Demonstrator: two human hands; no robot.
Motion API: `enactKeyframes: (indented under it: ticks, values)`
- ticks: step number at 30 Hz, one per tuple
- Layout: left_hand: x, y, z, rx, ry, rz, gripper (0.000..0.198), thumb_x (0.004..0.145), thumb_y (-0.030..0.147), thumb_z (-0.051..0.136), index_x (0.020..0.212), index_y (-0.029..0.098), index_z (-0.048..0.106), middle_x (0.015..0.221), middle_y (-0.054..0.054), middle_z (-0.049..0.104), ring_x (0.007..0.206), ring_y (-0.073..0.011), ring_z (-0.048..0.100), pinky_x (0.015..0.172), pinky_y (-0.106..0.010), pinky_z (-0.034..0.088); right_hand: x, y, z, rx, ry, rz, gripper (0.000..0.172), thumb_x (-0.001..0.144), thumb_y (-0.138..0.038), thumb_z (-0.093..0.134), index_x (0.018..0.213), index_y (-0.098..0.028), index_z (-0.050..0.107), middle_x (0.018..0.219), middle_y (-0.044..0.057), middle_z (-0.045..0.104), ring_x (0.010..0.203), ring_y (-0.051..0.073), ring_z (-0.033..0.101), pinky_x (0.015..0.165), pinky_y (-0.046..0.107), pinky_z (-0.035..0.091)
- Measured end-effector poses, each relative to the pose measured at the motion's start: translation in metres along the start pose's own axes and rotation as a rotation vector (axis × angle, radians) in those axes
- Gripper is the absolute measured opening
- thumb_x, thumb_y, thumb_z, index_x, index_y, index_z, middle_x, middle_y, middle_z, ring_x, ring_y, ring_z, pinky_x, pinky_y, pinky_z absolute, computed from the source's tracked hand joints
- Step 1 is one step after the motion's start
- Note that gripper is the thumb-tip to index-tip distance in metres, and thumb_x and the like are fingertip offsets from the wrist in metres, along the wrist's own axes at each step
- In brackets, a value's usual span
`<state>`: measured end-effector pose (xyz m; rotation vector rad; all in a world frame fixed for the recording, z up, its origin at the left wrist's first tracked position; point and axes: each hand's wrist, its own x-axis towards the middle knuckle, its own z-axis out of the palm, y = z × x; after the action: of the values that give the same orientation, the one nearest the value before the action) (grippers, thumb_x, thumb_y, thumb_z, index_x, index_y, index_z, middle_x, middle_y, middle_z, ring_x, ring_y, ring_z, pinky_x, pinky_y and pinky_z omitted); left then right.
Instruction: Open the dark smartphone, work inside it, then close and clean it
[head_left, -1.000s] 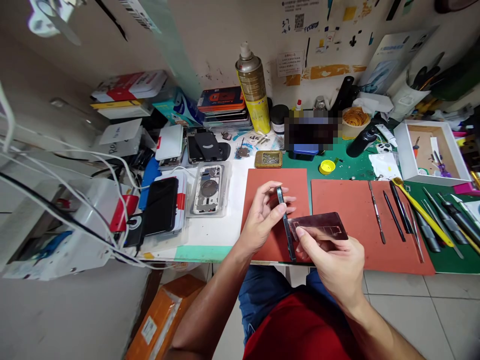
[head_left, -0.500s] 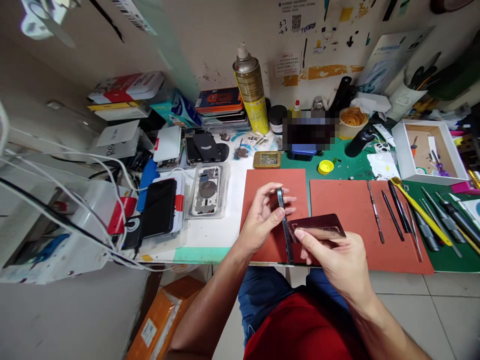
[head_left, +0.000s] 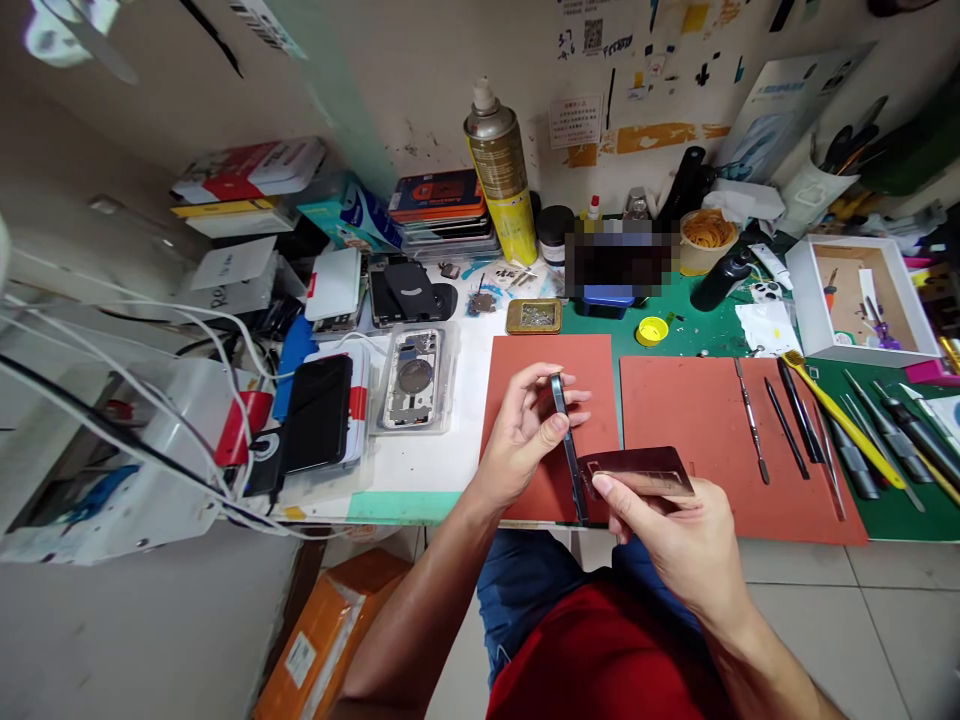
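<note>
My left hand [head_left: 529, 425] is closed round a dark phone [head_left: 569, 455], which stands on edge above the left red-brown mat [head_left: 540, 350]. Its thumb presses one side while the fingers wrap behind. In my right hand [head_left: 679, 525] is a thin, dark, shiny rectangular sheet [head_left: 637, 468], pinched between thumb and fingers. A pale outline shows near the sheet's left corner. That corner comes up close to the phone's right side; whether they touch I cannot tell.
Right of the hands, a spudger [head_left: 752, 420], tweezers [head_left: 829, 465] and a yellow brush [head_left: 847, 420] lie out. Behind stand a spray can [head_left: 502, 175], a small tin of screws [head_left: 534, 317] and a yellow cap [head_left: 652, 331]. An opened phone housing [head_left: 415, 380] and a black phone [head_left: 320, 412] lie left.
The sheet in my right hand has dipped slightly and tilted a little. My left hand keeps the phone almost where it was; the whole view has shifted slightly.
</note>
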<state>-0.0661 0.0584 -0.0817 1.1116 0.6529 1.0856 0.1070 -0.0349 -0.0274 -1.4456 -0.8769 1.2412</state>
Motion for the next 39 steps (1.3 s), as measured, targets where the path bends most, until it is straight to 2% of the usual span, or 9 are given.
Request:
enactKeyframes:
  ticks: [7, 20, 28, 30, 33, 35, 39]
  values:
    - [-0.001, 0.001, 0.001, 0.004, 0.022, -0.006, 0.046, 0.102, 0.041, 0.077, 0.144, 0.040, 0.058, 0.142, -0.007, 0.060, 0.133, -0.0310, 0.070, 0.111, -0.056, 0.063, -0.007, 0.005, -0.002, -0.013, -0.010, -0.004, 0.021, 0.087, -0.038, 0.087, 0.077, -0.020, 0.088, 0.056, 0.002, 0.071, 0.045, 0.016, 0.067, 0.045, 0.023, 0.056]
    - [-0.003, 0.003, 0.005, 0.004, 0.056, 0.000, 0.045, 0.101, 0.042, 0.078, 0.142, 0.038, 0.058, 0.142, -0.008, 0.060, 0.134, -0.0320, 0.070, 0.112, -0.058, 0.062, -0.017, 0.018, -0.006, -0.112, 0.009, -0.044, 0.017, 0.092, -0.039, 0.084, 0.084, -0.026, 0.092, 0.058, 0.001, 0.072, 0.048, 0.014, 0.064, 0.048, 0.023, 0.053]
    - [-0.005, 0.005, 0.007, -0.016, 0.106, -0.027, 0.045, 0.101, 0.042, 0.078, 0.141, 0.038, 0.058, 0.140, -0.007, 0.061, 0.133, -0.0311, 0.070, 0.111, -0.057, 0.063, -0.017, 0.021, -0.004, -0.117, 0.017, -0.043, 0.019, 0.090, -0.039, 0.085, 0.079, -0.024, 0.090, 0.056, 0.001, 0.071, 0.048, 0.017, 0.067, 0.047, 0.025, 0.055]
    - [-0.005, 0.005, 0.007, -0.018, 0.108, -0.027, 0.045, 0.101, 0.042, 0.079, 0.140, 0.038, 0.058, 0.139, -0.007, 0.061, 0.132, -0.0307, 0.071, 0.112, -0.057, 0.062, -0.018, 0.021, -0.002, -0.139, 0.031, -0.096, 0.016, 0.091, -0.035, 0.084, 0.080, -0.024, 0.090, 0.057, 0.000, 0.071, 0.048, 0.017, 0.067, 0.048, 0.025, 0.056]
    - [-0.005, 0.005, 0.007, -0.014, 0.107, -0.015, 0.045, 0.101, 0.042, 0.079, 0.140, 0.038, 0.058, 0.139, -0.007, 0.061, 0.131, -0.0301, 0.071, 0.112, -0.057, 0.062, -0.022, 0.022, 0.000, -0.200, 0.070, -0.265, 0.013, 0.095, -0.025, 0.080, 0.087, -0.025, 0.090, 0.063, -0.001, 0.074, 0.051, 0.015, 0.067, 0.052, 0.024, 0.057]
    - [-0.005, 0.005, 0.007, -0.002, 0.108, -0.013, 0.045, 0.100, 0.043, 0.079, 0.140, 0.038, 0.058, 0.139, -0.007, 0.061, 0.131, -0.0305, 0.071, 0.112, -0.058, 0.062, -0.025, 0.023, 0.001, -0.243, 0.088, -0.377, 0.014, 0.097, -0.019, 0.077, 0.092, -0.025, 0.089, 0.069, -0.001, 0.076, 0.054, 0.014, 0.068, 0.054, 0.024, 0.057]
    - [-0.005, 0.006, 0.006, 0.014, 0.107, -0.014, 0.047, 0.099, 0.044, 0.080, 0.140, 0.038, 0.058, 0.139, -0.007, 0.060, 0.132, -0.0322, 0.070, 0.112, -0.060, 0.062, -0.030, 0.023, 0.004, -0.297, 0.106, -0.499, 0.018, 0.100, -0.010, 0.071, 0.097, -0.022, 0.084, 0.079, 0.002, 0.080, 0.062, 0.015, 0.074, 0.060, 0.024, 0.060]
